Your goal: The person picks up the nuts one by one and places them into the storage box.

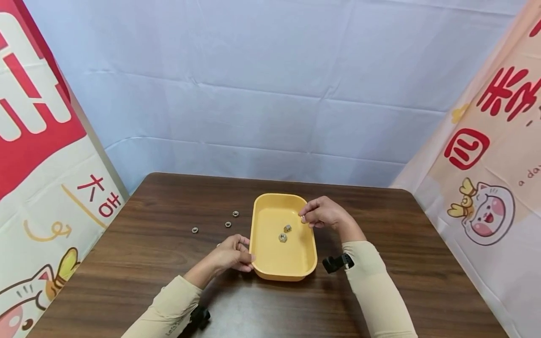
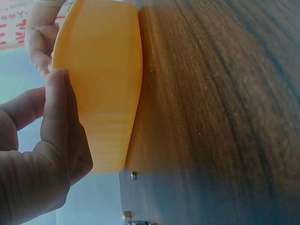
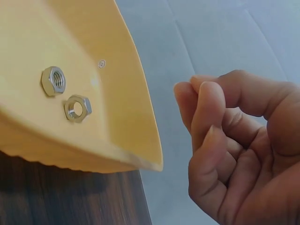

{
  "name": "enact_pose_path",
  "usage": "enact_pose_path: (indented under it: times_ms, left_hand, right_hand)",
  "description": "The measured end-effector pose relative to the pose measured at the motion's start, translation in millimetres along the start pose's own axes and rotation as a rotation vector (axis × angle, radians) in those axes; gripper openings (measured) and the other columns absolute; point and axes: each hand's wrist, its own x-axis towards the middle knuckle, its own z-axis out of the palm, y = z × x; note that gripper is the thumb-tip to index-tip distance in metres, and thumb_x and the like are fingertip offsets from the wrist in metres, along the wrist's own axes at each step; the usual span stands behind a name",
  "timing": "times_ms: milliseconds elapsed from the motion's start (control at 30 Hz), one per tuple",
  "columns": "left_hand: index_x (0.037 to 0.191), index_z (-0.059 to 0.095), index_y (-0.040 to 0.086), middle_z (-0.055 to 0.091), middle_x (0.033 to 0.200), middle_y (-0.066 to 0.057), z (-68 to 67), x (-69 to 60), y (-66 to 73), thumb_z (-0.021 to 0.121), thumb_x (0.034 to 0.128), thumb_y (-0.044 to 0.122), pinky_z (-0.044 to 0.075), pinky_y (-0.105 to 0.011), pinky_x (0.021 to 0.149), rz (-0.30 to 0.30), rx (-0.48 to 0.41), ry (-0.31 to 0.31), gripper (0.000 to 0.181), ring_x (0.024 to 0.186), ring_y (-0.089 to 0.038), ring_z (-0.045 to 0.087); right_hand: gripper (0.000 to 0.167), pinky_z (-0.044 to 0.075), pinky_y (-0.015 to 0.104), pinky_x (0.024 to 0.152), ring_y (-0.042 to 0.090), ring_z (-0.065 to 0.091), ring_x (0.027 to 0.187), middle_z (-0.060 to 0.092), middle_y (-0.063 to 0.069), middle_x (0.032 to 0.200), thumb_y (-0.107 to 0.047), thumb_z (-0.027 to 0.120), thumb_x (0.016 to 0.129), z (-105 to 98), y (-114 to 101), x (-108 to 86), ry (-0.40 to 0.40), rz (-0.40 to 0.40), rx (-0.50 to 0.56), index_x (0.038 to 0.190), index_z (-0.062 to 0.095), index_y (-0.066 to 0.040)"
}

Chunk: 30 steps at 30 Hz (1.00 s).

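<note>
A yellow tray (image 1: 281,272) stands on the table, with two metal nuts (image 1: 282,238) (image 1: 287,228) inside, apart from its walls. My left hand (image 1: 230,254) grips the tray's left rim; in the left wrist view the fingers of that hand (image 2: 51,136) lie against the outer wall of the tray (image 2: 103,89). Over the tray's right rim is my right hand (image 1: 327,213), thumb and fingertips pinched round a small pale, shiny piece that looks like a nut (image 1: 302,217). The right wrist view shows my right hand (image 3: 243,150) beside the tray (image 3: 136,108), its pinched piece hidden.
Left of the tray, several nuts lie on the dark wooden table (image 1: 169,267), among them one nut (image 1: 195,230) farther left and one nut (image 1: 235,213) near the tray's back left corner. A pale cloth (image 1: 253,117) hangs behind the table, with printed cloths at both sides.
</note>
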Motion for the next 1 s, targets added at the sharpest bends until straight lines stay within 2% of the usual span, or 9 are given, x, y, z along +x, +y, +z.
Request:
enact_pose_path:
  times_ms: [233,433,633,833,1000]
  left_hand:
    - [0.114,0.03,-0.013,0.059,0.083,-0.025,-0.9,1.1,-0.3,0.058,0.0795,-0.009,0.054,-0.028,0.054,0.009,0.004,-0.018,0.045,0.059,-0.018,0.062]
    - [0.112,0.032,-0.014,0.059,0.08,-0.023,-0.7,0.1,-0.5,0.058,0.0803,-0.01,0.054,-0.027,0.053,-0.007,-0.004,-0.017,0.041,0.059,-0.017,0.062]
    - [0.112,0.033,-0.015,0.059,0.08,-0.022,-0.3,0.4,-1.4,0.058,0.0805,-0.009,0.054,-0.027,0.053,-0.012,-0.008,-0.024,0.041,0.059,-0.017,0.062]
    - [0.112,0.033,-0.015,0.06,0.08,-0.022,-0.2,1.6,-3.4,0.058,0.0805,-0.008,0.054,-0.027,0.053,-0.018,-0.013,-0.03,0.04,0.058,-0.018,0.063]
    - [0.11,0.035,-0.015,0.061,0.079,-0.022,-0.5,0.9,-4.0,0.059,0.0807,-0.008,0.054,-0.028,0.053,-0.012,-0.01,-0.026,0.038,0.058,-0.018,0.063]
  right_hand:
    - [0.011,0.044,0.023,0.047,0.013,0.057,0.053,0.066,0.009,0.074,0.004,0.062,0.081,7.4,-8.5,11.0,-0.035,0.04,-0.008,0.091,0.066,0.005]
    - [0.013,0.037,0.021,0.042,0.012,0.056,0.051,0.066,0.008,0.072,0.002,0.066,0.08,15.5,-8.3,23.3,-0.068,0.068,-0.07,0.093,0.066,0.006]
    - [0.022,0.035,0.021,0.041,0.011,0.054,0.048,0.067,0.014,0.072,0.003,0.065,0.08,23.5,-8.1,33.5,-0.091,0.094,-0.106,0.101,0.065,0.01]
    - [0.021,0.037,0.022,0.042,0.011,0.05,0.046,0.067,0.015,0.073,0.001,0.065,0.081,29.6,-10.5,41.0,-0.091,0.115,-0.195,0.101,0.067,0.006]
    - [0.02,0.032,0.023,0.04,0.011,0.043,0.043,0.063,0.011,0.063,0.001,0.064,0.08,35.2,-13.2,48.7,-0.09,0.122,-0.26,0.099,0.067,0.005]
